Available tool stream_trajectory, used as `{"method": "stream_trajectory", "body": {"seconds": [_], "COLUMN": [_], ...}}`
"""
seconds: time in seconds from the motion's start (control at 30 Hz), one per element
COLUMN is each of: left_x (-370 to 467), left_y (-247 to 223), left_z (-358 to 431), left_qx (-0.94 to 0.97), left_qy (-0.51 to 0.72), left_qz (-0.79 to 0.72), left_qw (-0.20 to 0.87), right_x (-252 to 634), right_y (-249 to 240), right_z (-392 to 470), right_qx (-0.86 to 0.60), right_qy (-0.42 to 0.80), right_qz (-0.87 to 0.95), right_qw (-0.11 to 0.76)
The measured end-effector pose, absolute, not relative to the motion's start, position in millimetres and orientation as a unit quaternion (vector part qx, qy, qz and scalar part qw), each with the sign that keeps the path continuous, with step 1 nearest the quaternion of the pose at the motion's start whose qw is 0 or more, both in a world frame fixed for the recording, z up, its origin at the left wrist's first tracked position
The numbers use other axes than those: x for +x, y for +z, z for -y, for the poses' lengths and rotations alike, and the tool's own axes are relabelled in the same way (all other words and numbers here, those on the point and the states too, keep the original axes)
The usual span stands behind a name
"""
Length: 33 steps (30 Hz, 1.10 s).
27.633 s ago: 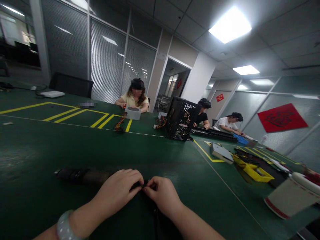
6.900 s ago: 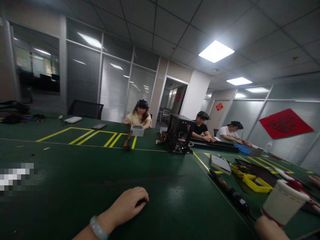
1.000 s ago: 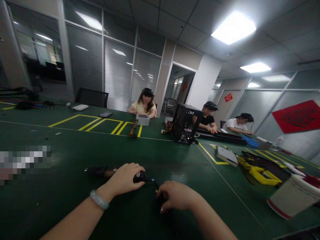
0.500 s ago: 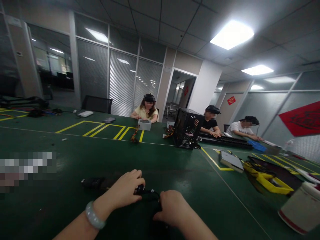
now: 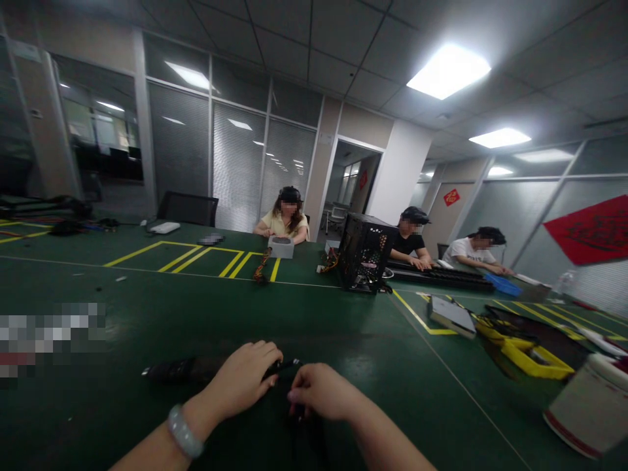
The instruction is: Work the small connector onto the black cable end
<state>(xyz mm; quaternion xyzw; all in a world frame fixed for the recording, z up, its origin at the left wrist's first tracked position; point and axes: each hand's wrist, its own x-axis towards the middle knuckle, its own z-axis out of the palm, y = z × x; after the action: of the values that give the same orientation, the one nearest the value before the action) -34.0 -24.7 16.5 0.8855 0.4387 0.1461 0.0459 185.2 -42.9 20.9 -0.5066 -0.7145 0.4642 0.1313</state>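
A dark cylindrical tool, like an electric screwdriver (image 5: 179, 371), lies on the green table with its tip pointing left. My left hand (image 5: 249, 374), below a pale bangle (image 5: 184, 432) on the wrist, is wrapped round the tool's rear end. From that end a black cable (image 5: 289, 364) runs toward my right hand (image 5: 321, 392). The right fingers are pinched on the dark cable just right of the left hand. Part of the cable is hidden by the right fingers and blends into the dark table.
A black computer case (image 5: 367, 252) stands ahead, with a grey power supply (image 5: 281, 247) to its left. At right are a silver box (image 5: 451, 316), a yellow tray (image 5: 534, 358) and a white container (image 5: 589, 405). People sit across the table (image 5: 220, 307).
The tool and my left hand have shifted slightly left. My right hand has moved left, closer to the left hand, with its fingers now pinched lower on the cable.
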Motion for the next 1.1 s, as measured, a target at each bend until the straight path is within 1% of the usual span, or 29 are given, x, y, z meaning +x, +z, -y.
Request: {"method": "stream_trajectory", "body": {"seconds": [0.17, 0.43, 0.7, 0.8, 0.93, 1.1], "left_x": [-29.4, -27.2, -21.5, -19.8, -17.2, -11.4], "left_y": [9.7, 15.1, 11.3, 10.0, 8.1, -1.5], "left_z": [17.5, 24.1, 20.8, 19.4, 19.3, 17.4], "left_qx": [0.884, 0.886, 0.878, 0.873, 0.871, 0.867], "left_qy": [0.161, 0.193, 0.185, 0.173, 0.173, 0.179], "left_qz": [-0.440, -0.421, -0.442, -0.454, -0.457, -0.464], "left_qw": [0.008, 0.022, 0.024, 0.038, 0.054, 0.043], "right_x": [172.6, 183.1, 184.4, 185.9, 190.2, 192.1], "right_y": [14.3, -6.4, -5.1, -8.5, -11.1, -12.9], "right_z": [22.9, 24.6, 26.7, 23.5, 17.1, 12.4], "right_qx": [-0.507, -0.527, -0.549, -0.536, -0.517, -0.511], "right_qy": [0.428, 0.382, 0.307, 0.317, 0.363, 0.385], "right_qz": [0.710, 0.675, 0.689, 0.688, 0.680, 0.676], "right_qw": [0.234, 0.348, 0.361, 0.373, 0.373, 0.366]}}
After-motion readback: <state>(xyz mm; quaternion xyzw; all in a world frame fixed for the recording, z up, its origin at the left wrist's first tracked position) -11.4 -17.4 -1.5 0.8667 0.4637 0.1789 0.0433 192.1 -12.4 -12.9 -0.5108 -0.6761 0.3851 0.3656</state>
